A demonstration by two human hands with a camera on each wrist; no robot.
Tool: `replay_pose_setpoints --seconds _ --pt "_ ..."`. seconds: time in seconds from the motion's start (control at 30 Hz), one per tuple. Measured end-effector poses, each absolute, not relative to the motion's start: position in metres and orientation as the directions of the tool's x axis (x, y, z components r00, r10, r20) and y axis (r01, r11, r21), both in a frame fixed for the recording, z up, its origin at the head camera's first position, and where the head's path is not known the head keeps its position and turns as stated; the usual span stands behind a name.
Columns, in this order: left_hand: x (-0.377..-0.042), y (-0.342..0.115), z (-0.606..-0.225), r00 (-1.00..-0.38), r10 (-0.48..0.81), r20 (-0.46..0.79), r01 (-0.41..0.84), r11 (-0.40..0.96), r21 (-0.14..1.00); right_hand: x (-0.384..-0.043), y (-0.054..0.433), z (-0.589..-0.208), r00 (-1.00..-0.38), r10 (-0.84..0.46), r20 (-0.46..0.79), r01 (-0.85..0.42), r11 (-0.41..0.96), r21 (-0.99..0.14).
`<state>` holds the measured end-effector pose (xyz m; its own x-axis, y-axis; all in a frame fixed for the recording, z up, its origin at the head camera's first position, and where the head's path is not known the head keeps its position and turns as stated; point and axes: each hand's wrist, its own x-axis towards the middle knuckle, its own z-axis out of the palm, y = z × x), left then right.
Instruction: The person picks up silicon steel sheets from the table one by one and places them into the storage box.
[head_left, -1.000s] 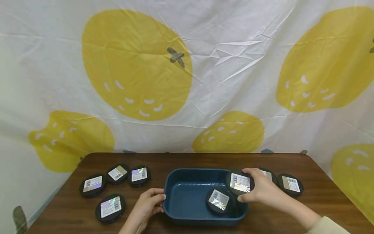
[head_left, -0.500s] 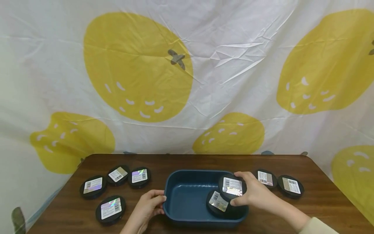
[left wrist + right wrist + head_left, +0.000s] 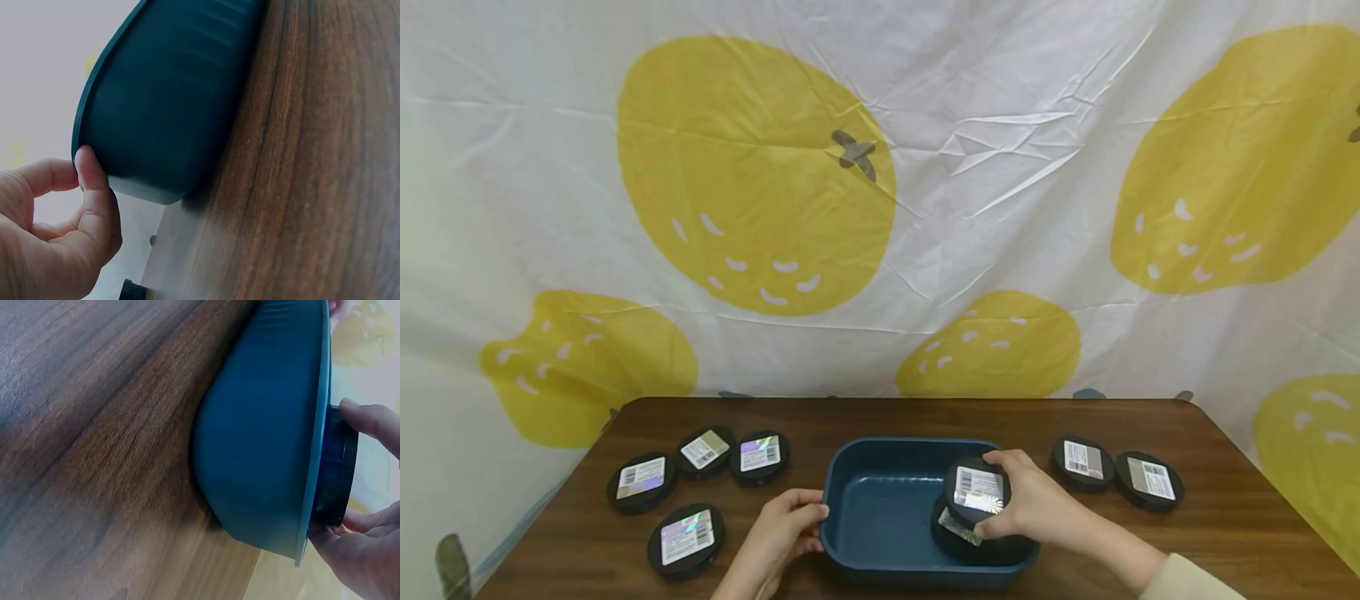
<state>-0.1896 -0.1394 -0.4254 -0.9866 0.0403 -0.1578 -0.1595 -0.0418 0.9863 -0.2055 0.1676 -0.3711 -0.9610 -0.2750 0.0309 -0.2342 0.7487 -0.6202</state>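
Note:
A dark blue rectangular basin [image 3: 880, 525] stands on the wooden table. My left hand [image 3: 778, 529] pinches its left rim between thumb and fingers, which the left wrist view shows close up on the basin's wall [image 3: 162, 94]. Over the basin's right part, my right hand [image 3: 1037, 504] grips a round black disc-shaped container [image 3: 977, 487] with a white and silver label on top. Beneath it in the basin lies a second black container [image 3: 955, 542], its label partly covered. From the right wrist view, the held container [image 3: 337, 469] pokes above the basin's rim, tilted or level I cannot tell.
Several similar labelled black containers lie on the left of the table, the nearest [image 3: 685, 542] being left of my left hand. Two more, a nearer one [image 3: 1082, 462] and a farther-right one [image 3: 1148, 481], lie right of the basin. A lemon-print cloth [image 3: 760, 167] hangs behind.
My right hand has carried its container leftward and slightly down, from the basin's right edge to over the container inside. My left hand has kept its hold on the rim.

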Motion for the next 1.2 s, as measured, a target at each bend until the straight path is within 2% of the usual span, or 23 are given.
replay_pose_setpoints --seconds 0.63,1.2 --pt "-0.189 -0.140 -0.425 -0.986 0.052 -0.156 -0.158 -0.046 0.986 -0.208 0.151 -0.389 -0.960 -0.277 0.032 -0.240 0.761 -0.603" --pt "-0.190 -0.139 -0.426 -0.986 0.044 -0.160 -0.162 -0.047 0.986 -0.207 0.146 -0.385 -0.955 -0.296 0.013 -0.254 0.796 -0.549"
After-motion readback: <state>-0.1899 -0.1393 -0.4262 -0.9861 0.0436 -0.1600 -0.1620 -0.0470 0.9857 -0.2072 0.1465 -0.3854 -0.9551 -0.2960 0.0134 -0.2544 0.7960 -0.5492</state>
